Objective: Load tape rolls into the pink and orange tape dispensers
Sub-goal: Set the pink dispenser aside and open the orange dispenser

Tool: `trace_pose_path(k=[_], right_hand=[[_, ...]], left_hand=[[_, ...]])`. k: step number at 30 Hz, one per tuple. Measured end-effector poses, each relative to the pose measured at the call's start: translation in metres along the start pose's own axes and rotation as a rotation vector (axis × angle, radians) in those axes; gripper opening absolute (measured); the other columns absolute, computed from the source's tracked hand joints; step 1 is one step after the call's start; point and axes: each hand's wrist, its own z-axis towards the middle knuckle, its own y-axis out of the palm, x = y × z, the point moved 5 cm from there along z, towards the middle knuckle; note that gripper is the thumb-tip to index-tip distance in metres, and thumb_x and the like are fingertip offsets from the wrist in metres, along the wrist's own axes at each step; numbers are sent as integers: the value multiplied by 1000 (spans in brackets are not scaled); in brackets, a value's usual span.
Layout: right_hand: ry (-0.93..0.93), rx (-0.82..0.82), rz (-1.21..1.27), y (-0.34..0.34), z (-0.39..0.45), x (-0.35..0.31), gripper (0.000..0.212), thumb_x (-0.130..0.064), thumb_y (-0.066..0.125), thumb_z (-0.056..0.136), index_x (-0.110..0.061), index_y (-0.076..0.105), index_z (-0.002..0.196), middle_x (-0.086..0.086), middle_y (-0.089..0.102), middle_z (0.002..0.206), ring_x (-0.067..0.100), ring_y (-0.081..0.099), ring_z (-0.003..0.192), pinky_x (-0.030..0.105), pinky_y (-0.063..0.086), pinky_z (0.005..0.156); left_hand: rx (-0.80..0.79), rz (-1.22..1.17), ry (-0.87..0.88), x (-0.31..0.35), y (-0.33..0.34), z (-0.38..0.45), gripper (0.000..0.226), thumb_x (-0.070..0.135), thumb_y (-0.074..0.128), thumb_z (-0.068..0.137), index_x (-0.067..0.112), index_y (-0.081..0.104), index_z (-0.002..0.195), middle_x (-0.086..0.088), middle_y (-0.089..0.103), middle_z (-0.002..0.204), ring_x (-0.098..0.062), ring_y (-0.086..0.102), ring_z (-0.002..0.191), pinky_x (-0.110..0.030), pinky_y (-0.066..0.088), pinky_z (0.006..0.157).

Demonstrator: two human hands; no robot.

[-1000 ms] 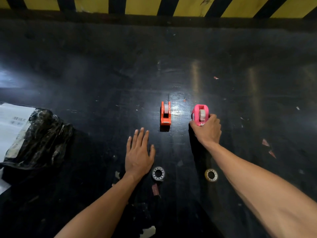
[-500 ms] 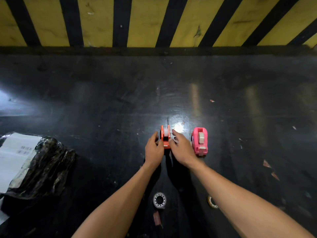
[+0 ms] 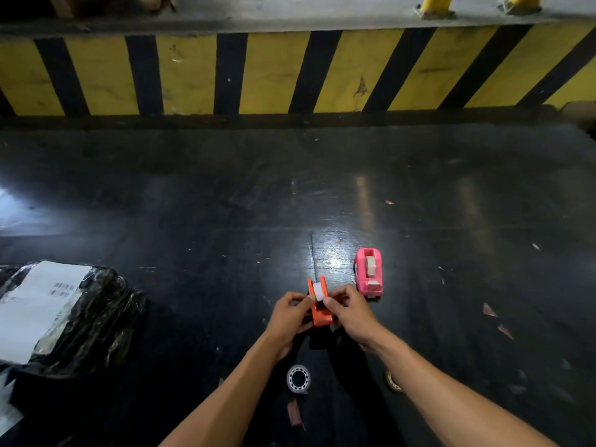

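Observation:
The orange tape dispenser [image 3: 320, 312] is lifted off the black floor, held between both hands. My left hand [image 3: 288, 312] grips its left side. My right hand [image 3: 350, 309] pinches the white tape roll [image 3: 319, 291] that sits between the dispenser's side walls. The pink tape dispenser [image 3: 369, 274] stands on the floor just right of my hands, a roll inside it. A clear tape roll [image 3: 298, 379] lies flat between my forearms. Another tape roll [image 3: 392, 382] is partly hidden behind my right forearm.
A black plastic-wrapped parcel [image 3: 69, 317] with a white label lies at the left. A yellow and black striped curb [image 3: 290, 72] runs across the far side. Small scraps of paper [image 3: 490, 309] are scattered on the floor to the right.
Both hands closed on the orange dispenser and raised it toward me. A second ago my right hand was on the pink dispenser and my left lay flat on the floor.

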Motion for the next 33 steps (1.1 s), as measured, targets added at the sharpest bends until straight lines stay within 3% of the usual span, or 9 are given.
trace_pose_path(k=[3,7,11,14,17,21,27,31,33], right_hand=[[85,-67,106,-3,-12,11,16,-9,61,91,-18,54,103,10,66,97,18,64,76,26,49,56],[148,-36,240,-12,-25,12,34,-9,59,92,-24,51,121,14,66,97,17,63,68,25,48,51],[173,-3,276,-24,-35,12,37,-5,58,91,-24,51,123,14,68,94,16,66,67,21,50,48],[186,-24,288,-26,-40,11,39,-5,59,91,-23,50,125,15,69,97,16,67,67,21,49,46],[180,-33,283,-24,-42,9,39,-8,59,92,-23,50,127,16,69,101,19,66,71,22,50,49],[164,-44,283,-21,-45,10,41,-8,60,91,-21,50,128,27,63,118,27,65,83,26,53,55],[152,-51,271,-21,-52,9,42,-11,63,89,-22,51,128,27,64,116,24,67,78,23,51,52],[144,-42,250,-25,-56,10,40,-13,65,88,-22,53,125,25,65,114,25,68,80,25,53,55],[136,-45,241,-27,-58,10,40,-13,65,89,-23,53,125,24,66,113,24,69,81,27,54,58]], left_hand=[[-11,-31,-37,-7,2,-8,12,9,67,95,5,57,101,-18,74,93,-25,75,76,-32,64,67],[16,-13,-45,-12,1,-16,12,10,67,94,8,56,100,-13,71,87,-20,71,70,-27,59,59],[132,195,37,-9,-12,-17,20,15,73,90,4,61,103,-20,71,98,-28,71,76,-41,64,68],[204,463,132,-1,-21,-22,19,21,74,89,8,65,100,-9,72,96,-10,68,68,-15,53,47],[213,594,171,2,-23,-19,20,22,72,90,8,66,101,-5,74,93,-2,66,65,-10,48,44],[234,661,192,5,-22,-19,19,30,73,88,13,65,89,-5,75,87,-13,71,72,-34,64,71],[217,810,235,3,-18,-17,25,34,77,84,20,56,79,-4,72,89,-20,68,83,-39,58,81],[216,1009,269,6,-11,-20,33,42,66,89,14,59,106,-9,59,114,-29,53,110,-42,47,99],[243,984,365,13,-6,-30,35,48,61,92,18,60,111,-1,51,113,-24,49,109,-41,46,99]])
